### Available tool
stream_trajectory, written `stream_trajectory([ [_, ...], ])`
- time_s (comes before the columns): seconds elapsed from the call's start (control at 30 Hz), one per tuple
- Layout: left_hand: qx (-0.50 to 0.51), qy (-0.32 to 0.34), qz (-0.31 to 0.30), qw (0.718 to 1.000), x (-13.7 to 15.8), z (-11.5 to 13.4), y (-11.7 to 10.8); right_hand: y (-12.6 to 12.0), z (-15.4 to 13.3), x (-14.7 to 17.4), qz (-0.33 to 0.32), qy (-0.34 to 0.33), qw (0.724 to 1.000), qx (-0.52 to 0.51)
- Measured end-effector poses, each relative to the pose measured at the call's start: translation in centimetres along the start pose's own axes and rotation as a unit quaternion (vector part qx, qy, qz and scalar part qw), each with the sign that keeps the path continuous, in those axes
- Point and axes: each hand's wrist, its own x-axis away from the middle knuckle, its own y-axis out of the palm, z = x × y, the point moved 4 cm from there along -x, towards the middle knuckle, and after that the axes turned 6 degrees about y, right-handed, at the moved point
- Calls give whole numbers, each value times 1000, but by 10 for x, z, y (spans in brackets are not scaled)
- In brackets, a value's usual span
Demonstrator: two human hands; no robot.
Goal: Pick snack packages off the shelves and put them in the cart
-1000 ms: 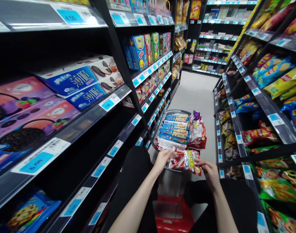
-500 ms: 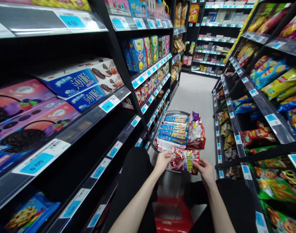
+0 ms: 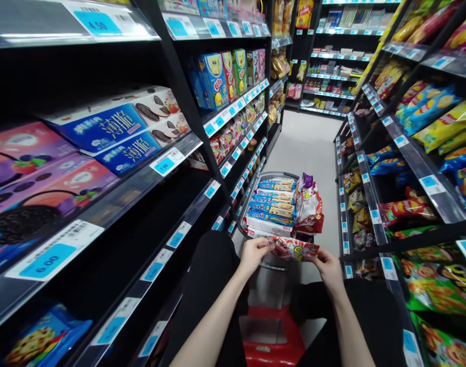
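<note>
Between my hands is a red and white candy bag (image 3: 292,248), tilted so that its front looks narrow. My left hand (image 3: 254,254) pinches its left end, and my right hand (image 3: 327,267) pinches the right end. Just beyond it stands a grey basket (image 3: 273,176) on the floor. Several blue snack packs (image 3: 273,208) lie in rows inside, with a white pack (image 3: 269,226) along the near side. More red candy bags (image 3: 309,206) with a purple top are heaped at the basket's right side.
Shelves with cookie boxes (image 3: 114,127) and price tags rise close on my left. Chip bags (image 3: 427,114) fill the shelves on my right. A red stool (image 3: 269,351) is between my legs. The aisle floor (image 3: 305,137) runs to shelves at the back.
The candy bag has tipped from showing its broad front to a narrow, flatter view, its right end slightly farther right. Both hands keep their hold. The view has shifted slightly.
</note>
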Motion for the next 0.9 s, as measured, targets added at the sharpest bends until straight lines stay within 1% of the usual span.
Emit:
stream_trajectory([
  [0.13, 43, 13, -49, 998, 3, 6, 1, -1, -6, 4, -22, -48, 999, 1],
  [0.2, 64, 23, -55, 996, 3, 7, 2, -3, -8, 5, -29, -73, 997, 15],
  [0.37, 125, -13, 0, 992, 2, -2, 1, -3, -7, 7, -24, -124, 991, 34],
  [0.5, 120, -4, 55, 991, 0, -3, 2, 8, -4, 8, 15, -134, 990, 29],
  [0.57, 145, 4, 84, 986, -1, -3, 2, 14, 0, 8, 26, -121, 992, -19],
  [0.6, 165, 1, 85, 983, -1, -4, 3, 16, 2, 7, 28, -103, 993, -55],
  [0.63, 183, -10, 71, 980, -1, -6, 5, 17, 6, 5, 28, -78, 992, -93],
  [0.7, 194, -48, 15, 980, -1, -11, 10, 18, 13, 2, 18, -13, 989, -147],
  [0.77, 150, -86, -44, 984, 1, -16, 13, 16, 17, -1, 8, 32, 988, -151],
  [0.8, 112, -98, -59, 987, 2, -18, 14, 13, 17, -2, 8, 42, 990, -135],
  [0.9, 17, -103, -68, 992, 1, -19, 11, 3, 13, -3, 35, 45, 996, -71],
])
